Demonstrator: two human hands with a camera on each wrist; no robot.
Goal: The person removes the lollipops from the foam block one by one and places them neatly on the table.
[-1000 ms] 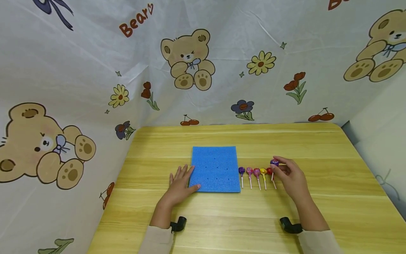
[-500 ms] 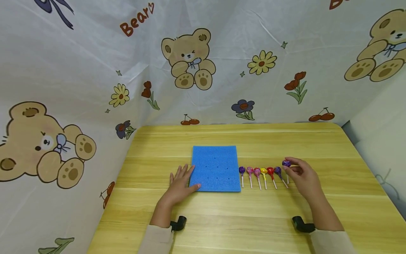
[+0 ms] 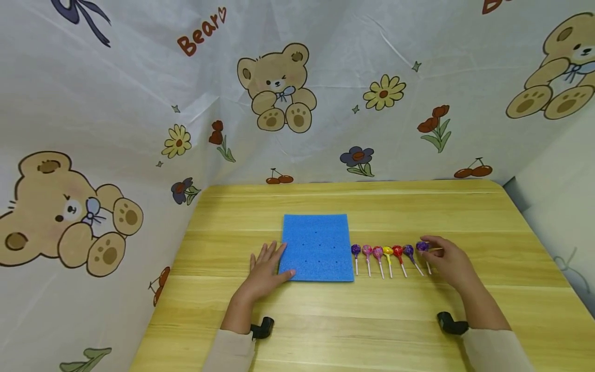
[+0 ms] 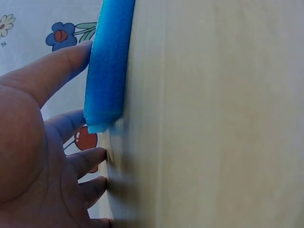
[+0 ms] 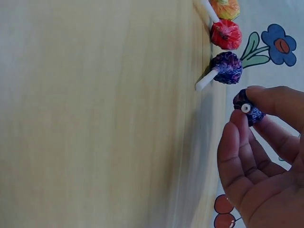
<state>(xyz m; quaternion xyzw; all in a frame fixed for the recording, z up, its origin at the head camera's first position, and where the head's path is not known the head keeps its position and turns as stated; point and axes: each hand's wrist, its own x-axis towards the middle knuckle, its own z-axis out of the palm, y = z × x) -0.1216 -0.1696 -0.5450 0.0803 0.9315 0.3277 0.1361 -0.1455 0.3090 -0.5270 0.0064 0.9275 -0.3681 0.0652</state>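
Between thumb and fingers, my right hand (image 3: 450, 262) pinches the head of a purple-wrapped lollipop (image 3: 422, 246) at the right end of a row. In the right wrist view that lollipop (image 5: 256, 115) shows its white stick end-on. Just left of it lies another purple lollipop (image 3: 408, 250), then a red lollipop (image 3: 397, 251) and a yellow lollipop (image 3: 388, 251). Further left are two pink lollipops (image 3: 378, 252) and a purple one beside the blue foam sheet (image 3: 318, 227). My left hand (image 3: 266, 274) rests with spread fingers on the foam's left edge, its thumb at the near corner.
Several small holes dot the foam sheet. It lies flat on the wooden table (image 3: 325, 320). Behind the table hangs a white cloth (image 3: 325, 155) printed with bears and flowers. A black wrist mount (image 3: 451, 324) sticks out inward from the right wrist, and another (image 3: 262, 328) from the left.
My right hand has moved right along the row with the purple lollipop and then lowered it to the row's end. The left hand and the foam sheet stay in place.
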